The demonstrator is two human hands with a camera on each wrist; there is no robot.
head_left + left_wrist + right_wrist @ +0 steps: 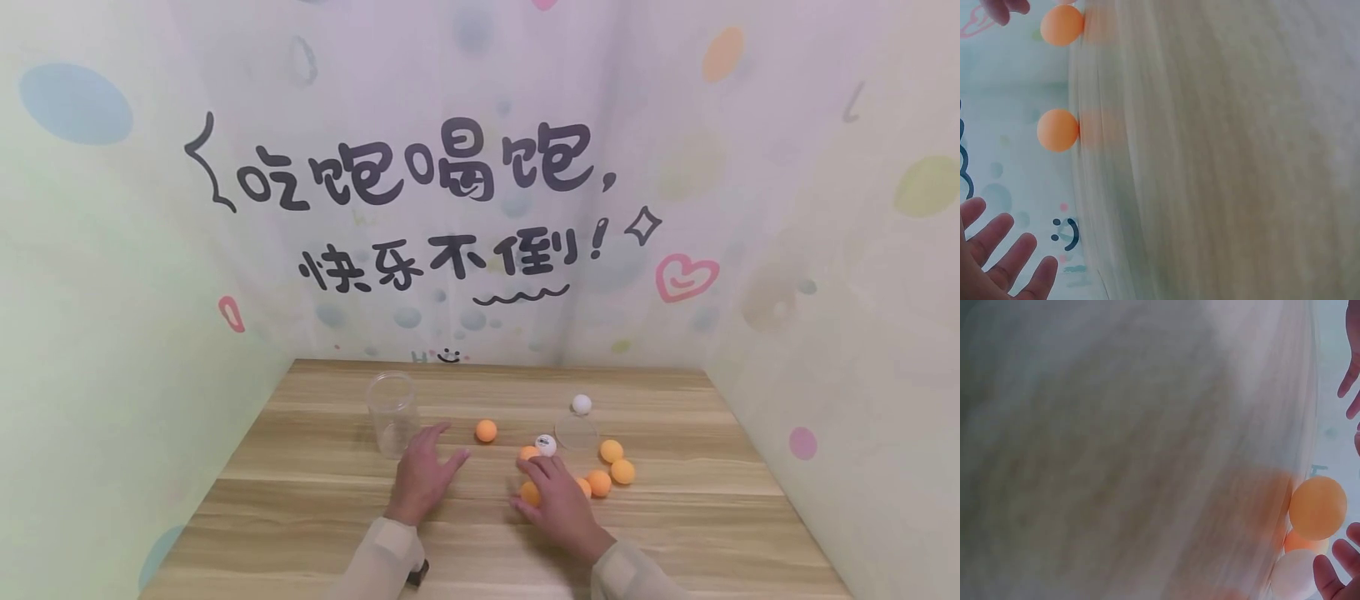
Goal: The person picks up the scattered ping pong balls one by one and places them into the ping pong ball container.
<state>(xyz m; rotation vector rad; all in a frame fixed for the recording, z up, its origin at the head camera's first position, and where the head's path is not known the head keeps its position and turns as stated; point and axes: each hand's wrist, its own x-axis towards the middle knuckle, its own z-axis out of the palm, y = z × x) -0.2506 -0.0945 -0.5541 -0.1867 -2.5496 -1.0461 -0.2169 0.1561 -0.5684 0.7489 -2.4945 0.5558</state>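
My left hand (426,475) hovers beside a clear plastic jar (392,417), which stands upright at the left; its fingers (1013,253) are spread with nothing between them. An orange ping-pong ball (486,431) lies between the two hands. Over a cluster of balls reaches my right hand (564,504), thumb and fingers apart around an orange ball (530,493). Another orange ball (528,454) and a white ball with dark print (545,445) sit at its fingertips. In the right wrist view, an orange ball (1317,507) appears beside loosely bent fingers (1329,578).
Several orange balls (622,472) lie right of the right hand, one partly hidden by it. A round clear lid (577,432) lies flat behind them, with a white ball (581,404) at its far edge. Printed curtains (450,325) enclose the wooden table (300,517).
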